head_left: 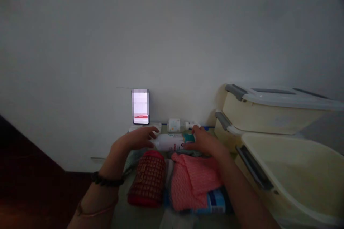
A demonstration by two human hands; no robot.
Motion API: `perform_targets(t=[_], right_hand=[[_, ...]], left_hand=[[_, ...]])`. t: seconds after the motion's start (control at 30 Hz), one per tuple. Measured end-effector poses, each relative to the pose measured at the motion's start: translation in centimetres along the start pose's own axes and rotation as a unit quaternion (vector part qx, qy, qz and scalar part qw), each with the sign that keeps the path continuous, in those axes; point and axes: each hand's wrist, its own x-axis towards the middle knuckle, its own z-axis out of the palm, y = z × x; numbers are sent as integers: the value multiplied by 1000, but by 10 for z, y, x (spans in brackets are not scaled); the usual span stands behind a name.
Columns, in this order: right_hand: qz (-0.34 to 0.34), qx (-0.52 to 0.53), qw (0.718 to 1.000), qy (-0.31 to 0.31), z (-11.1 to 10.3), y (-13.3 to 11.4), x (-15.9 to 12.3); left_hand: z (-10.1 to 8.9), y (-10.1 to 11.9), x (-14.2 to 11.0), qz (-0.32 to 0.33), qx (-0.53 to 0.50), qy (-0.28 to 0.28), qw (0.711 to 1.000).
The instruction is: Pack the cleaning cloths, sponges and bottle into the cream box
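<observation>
My left hand (138, 139) reaches forward with its fingers lying on the end of a white bottle (169, 142) that rests on its side near the wall. My right hand (202, 141) is at the bottle's other end, fingers curled round its teal cap (189, 137). Just in front of the hands lie a rolled red patterned cloth (149, 179) and a pink knitted cloth (192, 180). A dark beaded bracelet sits on my left wrist.
A phone (140, 106) with a lit screen leans against the white wall. Beside it lies a second small bottle (176, 125). Stacked cream plastic bins with grey latches (268, 114) and an open bin (295, 175) stand at the right. A blue-labelled container (216, 202) lies under the pink cloth.
</observation>
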Motion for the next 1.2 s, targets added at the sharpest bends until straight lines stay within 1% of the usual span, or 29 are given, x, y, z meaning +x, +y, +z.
perform_targets(t=[0.1, 0.2, 0.27, 0.4, 0.47, 0.53, 0.63, 0.73, 0.8, 0.83, 0.9, 1.0, 1.07, 1.13, 1.2], right_hand=[[-40, -6, 999, -6, -2, -3, -3], [-76, -13, 997, -11, -1, -6, -4], [-82, -21, 996, -9, 1, -7, -3], [-89, -33, 995, -6, 3, -10, -2], [-93, -33, 995, -3, 5, -13, -2], [-95, -30, 995, 2, 8, -15, -3], [-94, -31, 995, 8, 11, -18, -4], [-92, -40, 995, 10, 6, -18, -7], [-91, -48, 995, 13, -1, -19, -11], [-93, -52, 994, 14, -5, -20, -14], [-104, -57, 993, 6, -11, -22, -19], [-134, -63, 988, -48, -14, -29, -26], [-143, -71, 984, -84, -12, -32, -28], [-143, -80, 981, -103, -9, -33, -28], [-144, -85, 979, -114, -8, -33, -26]], left_hand=[[-11, -3, -17, -31, 20, 8, 999], [-16, -11, -28, -85, 50, 16, 995], [-14, -19, -28, -123, 62, 9, 990], [0, -36, -19, -192, 55, -30, 979], [6, -42, -13, -208, 59, -39, 976], [7, -44, -11, -211, 69, -36, 974], [0, -34, -16, -193, 90, -11, 977], [-12, -11, -31, -147, 99, 19, 984], [-16, 6, -41, -104, 84, 20, 991], [-15, 14, -44, -89, 77, 13, 993], [-8, 28, -47, -75, 66, -11, 995], [11, 42, -40, -80, 61, -62, 993], [20, 47, -34, -79, 68, -79, 991], [21, 49, -34, -77, 78, -85, 990], [11, 48, -40, -72, 83, -82, 991]])
